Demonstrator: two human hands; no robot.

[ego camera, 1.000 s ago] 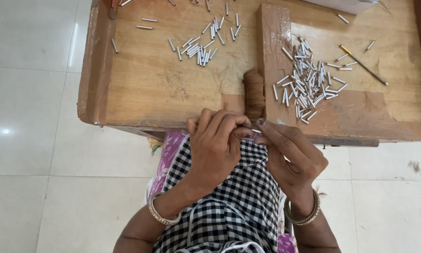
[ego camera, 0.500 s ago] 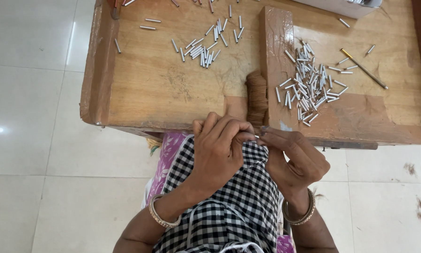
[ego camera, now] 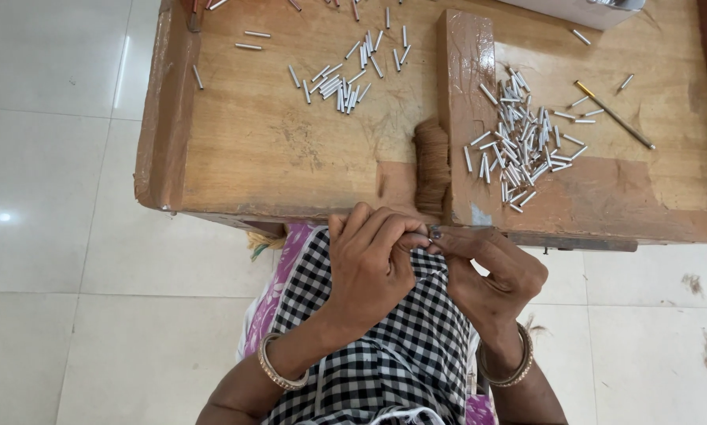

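Floor: pale glossy tiles (ego camera: 54, 236) lie to my left and below the bench edge.
Bench: the low wooden bench (ego camera: 275, 149) stands right in front of my lap, its raised rim on the left.
Left scatter: small silver tubes (ego camera: 341, 83) lie loose on the left half of the bench, well apart from my hands.
Brown bundle: a bunch of brown fibres (ego camera: 432, 161) sits at the near edge, just above my fingers, against the wooden block (ego camera: 465, 110).
Left hand: my left hand (ego camera: 369, 271) is curled, its fingertips pinched together against my right hand's, over my checked apron (ego camera: 385, 362).
Held piece: a small thin thing (ego camera: 433, 233) is gripped between both hands' fingertips; most of it is hidden, so I cannot tell its kind.
Right hand: my right hand (ego camera: 487, 275) pinches the same piece, fingers bent.
Right heap: a denser pile of silver tubes (ego camera: 522, 145) lies beyond the block.
Rod: a thin rod with a brass end (ego camera: 613, 116) lies beside that pile.
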